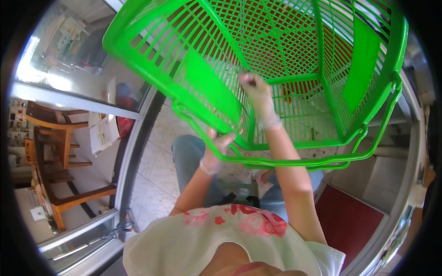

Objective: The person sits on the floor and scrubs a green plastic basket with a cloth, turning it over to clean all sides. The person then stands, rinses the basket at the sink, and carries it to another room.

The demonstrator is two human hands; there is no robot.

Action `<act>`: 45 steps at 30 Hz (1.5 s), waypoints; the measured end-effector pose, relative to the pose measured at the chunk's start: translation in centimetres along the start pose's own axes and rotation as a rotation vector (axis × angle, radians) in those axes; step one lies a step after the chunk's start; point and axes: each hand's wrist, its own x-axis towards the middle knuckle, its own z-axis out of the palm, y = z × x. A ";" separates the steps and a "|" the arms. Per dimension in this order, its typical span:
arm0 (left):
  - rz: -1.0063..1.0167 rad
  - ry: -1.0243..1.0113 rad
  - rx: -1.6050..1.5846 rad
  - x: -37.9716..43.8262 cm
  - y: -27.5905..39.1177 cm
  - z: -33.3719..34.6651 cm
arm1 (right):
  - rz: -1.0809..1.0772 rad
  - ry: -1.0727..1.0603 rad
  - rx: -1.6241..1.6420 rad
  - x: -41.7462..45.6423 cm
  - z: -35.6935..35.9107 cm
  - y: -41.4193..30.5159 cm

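A green plastic shopping basket (331, 77) is tilted in front of me, its open top facing me and its two handles (293, 162) hanging along the near side. My left hand (217, 148), in a clear disposable glove, grips the basket's left side from outside near the lower corner. My right hand (257, 91), gloved the same way, reaches inside over the handles. Its fingers are curled beside the slatted left wall and blurred, and whether something small is pinched in them is unclear.
To the left is a glass door frame (129, 151), with wooden chairs (69, 203) seen through it. A dark red mat (348, 220) lies at the right. Pale floor tiles (159, 165) spread below, and a low stool (241, 189) shows between my knees.
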 end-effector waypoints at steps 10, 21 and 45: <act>-0.179 0.106 -0.059 3.4 5.3 5.4 | -0.109 0.296 0.011 5.6 0.5 -0.5; -0.034 -0.101 0.157 3.1 20.0 9.1 | -0.593 0.224 0.072 3.4 5.5 -21.3; -0.203 -0.884 0.171 -3.5 35.1 7.7 | -0.536 0.755 0.107 -9.2 6.6 -40.6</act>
